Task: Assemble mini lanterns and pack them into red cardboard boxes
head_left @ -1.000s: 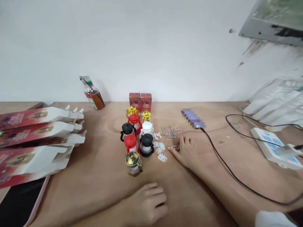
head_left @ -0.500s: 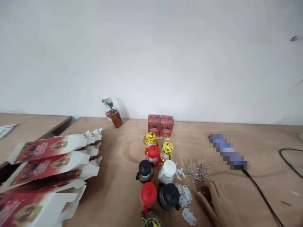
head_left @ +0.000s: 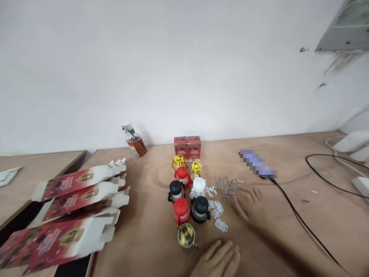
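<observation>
My left hand (head_left: 217, 261) rests on the table at the bottom edge of the view, fingers stretched out and holding nothing. Slightly blurred, my right hand (head_left: 248, 202) lies on the table with its fingers apart, beside a small heap of bent metal wires (head_left: 227, 186). Small items seem to lie near its thumb, too blurred to name. Left of it are flat white plastic pieces (head_left: 221, 225) and smaller white bits (head_left: 211, 191). Several miniature lanterns stand grouped in the middle: red (head_left: 181, 211), black (head_left: 200, 209), white (head_left: 198, 187) and gold (head_left: 196, 171). A bronze-gold lantern (head_left: 186, 235) is nearest my left hand.
Two small red boxes (head_left: 194, 148) stand behind the lanterns. Opened red cartons (head_left: 72, 234) overlap at the left. A bottle of brown liquid (head_left: 136, 144) stands by the wall. At right lie a pixelated phone-like device (head_left: 256, 163), its black cable (head_left: 300, 215) and a white power strip (head_left: 361, 186).
My view swung left and down, then partly back. My left hand left the view and reappears with straighter fingers. My right hand stays by the wires, its fingers shifting slightly. The lanterns stay put.
</observation>
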Motion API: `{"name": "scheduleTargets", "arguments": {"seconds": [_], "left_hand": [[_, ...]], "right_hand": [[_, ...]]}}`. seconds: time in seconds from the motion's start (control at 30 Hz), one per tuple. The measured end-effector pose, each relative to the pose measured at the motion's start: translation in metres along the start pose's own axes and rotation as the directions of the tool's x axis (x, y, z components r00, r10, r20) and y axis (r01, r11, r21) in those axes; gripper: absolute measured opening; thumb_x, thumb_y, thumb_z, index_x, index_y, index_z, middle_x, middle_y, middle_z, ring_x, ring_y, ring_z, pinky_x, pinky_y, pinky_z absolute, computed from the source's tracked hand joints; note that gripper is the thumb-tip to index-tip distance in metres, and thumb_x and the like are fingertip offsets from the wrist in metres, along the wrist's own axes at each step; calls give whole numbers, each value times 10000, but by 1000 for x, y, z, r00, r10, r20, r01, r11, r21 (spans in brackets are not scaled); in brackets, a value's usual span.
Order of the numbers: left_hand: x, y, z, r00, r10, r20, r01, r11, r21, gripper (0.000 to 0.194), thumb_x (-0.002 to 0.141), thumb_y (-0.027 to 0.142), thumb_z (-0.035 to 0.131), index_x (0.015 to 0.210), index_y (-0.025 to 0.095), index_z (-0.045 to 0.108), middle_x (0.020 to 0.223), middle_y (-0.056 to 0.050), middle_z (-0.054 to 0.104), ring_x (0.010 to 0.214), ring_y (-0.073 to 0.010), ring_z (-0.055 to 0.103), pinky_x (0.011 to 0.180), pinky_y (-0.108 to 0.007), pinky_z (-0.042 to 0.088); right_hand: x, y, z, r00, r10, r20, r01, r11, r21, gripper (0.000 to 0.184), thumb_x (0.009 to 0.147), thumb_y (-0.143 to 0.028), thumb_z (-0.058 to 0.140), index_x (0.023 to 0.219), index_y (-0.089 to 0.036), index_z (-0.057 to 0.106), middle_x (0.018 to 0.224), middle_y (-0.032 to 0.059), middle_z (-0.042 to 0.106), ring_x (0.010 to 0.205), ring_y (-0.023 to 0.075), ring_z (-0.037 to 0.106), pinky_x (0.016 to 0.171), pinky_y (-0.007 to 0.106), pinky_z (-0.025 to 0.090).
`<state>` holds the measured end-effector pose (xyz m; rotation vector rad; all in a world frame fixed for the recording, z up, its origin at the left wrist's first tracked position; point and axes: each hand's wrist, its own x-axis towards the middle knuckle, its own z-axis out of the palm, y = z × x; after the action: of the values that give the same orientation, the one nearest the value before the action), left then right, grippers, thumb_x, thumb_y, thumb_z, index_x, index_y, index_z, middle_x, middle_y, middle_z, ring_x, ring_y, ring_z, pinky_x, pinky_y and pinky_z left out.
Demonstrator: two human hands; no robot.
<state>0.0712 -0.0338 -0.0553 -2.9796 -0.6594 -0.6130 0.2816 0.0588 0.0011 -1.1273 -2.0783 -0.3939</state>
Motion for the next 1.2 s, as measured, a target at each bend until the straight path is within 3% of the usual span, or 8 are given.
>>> {"name": "scheduleTargets", "arguments": {"seconds": [0.13, 0.27, 0.4, 0.6, 0.7, 0.8, 0.97, 1.2], "left_hand": [[-8, 6, -14, 973, 25, -230, 3, 993, 120, 280, 822, 295, 538, 1064, 164, 586, 990, -109, 682, 961, -218, 607, 848, -358, 495], [-6, 18, -27, 970, -172, -173, 185, 981, 60, 316, 766, 300, 566, 1034, 131, 569, 789, -67, 646, 750, -179, 581, 723, -327, 487], [-3, 22, -38, 957, -286, -40, 289, 955, 71, 240, 773, 367, 540, 893, 164, 581, 927, -86, 639, 817, -203, 564, 719, -360, 456], [4, 21, -52, 922, -341, 185, 339, 940, 44, 378, 799, 422, 541, 1071, 160, 529, 941, -67, 626, 869, -199, 543, 756, -347, 435], [7, 23, -58, 929, -330, 168, 327, 944, 43, 222, 824, 368, 524, 927, 177, 570, 1028, -73, 611, 945, -210, 524, 812, -349, 411], [9, 24, -62, 925, -359, 125, 362, 932, 0, 309, 820, 342, 525, 1080, 178, 554, 1080, -84, 600, 984, -225, 512, 867, -365, 401], [7, 28, -61, 866, -489, 109, 499, 821, -277, 464, 778, 340, 575, 1197, 155, 500, 1091, -112, 595, 1039, -256, 508, 963, -432, 373], [-9, 62, -53, 649, -724, 234, 231, -107, -967, 805, 647, 557, 723, 1305, 220, 404, 1234, -99, 566, 1109, -252, 547, 942, -365, 420]], "right_hand": [[118, 19, 11, 961, -39, 273, 30, 999, 36, 234, 877, -257, 447, 1061, -152, 547, 1050, 138, 618, 1003, 267, 541, 883, 418, 403], [223, 22, 42, 910, -56, 411, 34, 998, 60, 650, 759, -322, 632, 1321, -113, 381, 1334, 190, 473, 1241, 329, 390, 981, 464, 333], [253, 17, 73, 780, 30, 625, -86, 995, 59, 896, 630, -387, 764, 1367, -118, 330, 1365, 211, 435, 1245, 357, 401, 983, 487, 338], [216, 20, 63, 849, 129, 512, -181, 982, 53, 480, 729, -371, 674, 1079, -69, 543, 1164, 206, 525, 1048, 290, 529, 885, 383, 426], [178, 30, 33, 945, 301, 128, -323, 924, 207, 509, 751, -396, 651, 1117, -82, 490, 1158, 192, 504, 1058, 279, 507, 914, 403, 416], [125, 34, -6, 786, 574, -227, -373, 735, 567, 596, 743, -471, 650, 1177, -123, 436, 1141, 132, 523, 1021, 232, 527, 912, 388, 423], [25, 2, -67, 634, 766, -108, -429, 465, 774, 545, 760, -592, 573, 1102, -171, 527, 1044, 74, 591, 975, 220, 556, 894, 391, 430], [-72, -93, -91, 695, 627, 351, -604, 244, 759, 477, 833, -536, 526, 1226, -266, 529, 1279, 54, 564, 1194, 232, 506, 1012, 362, 393]]}}
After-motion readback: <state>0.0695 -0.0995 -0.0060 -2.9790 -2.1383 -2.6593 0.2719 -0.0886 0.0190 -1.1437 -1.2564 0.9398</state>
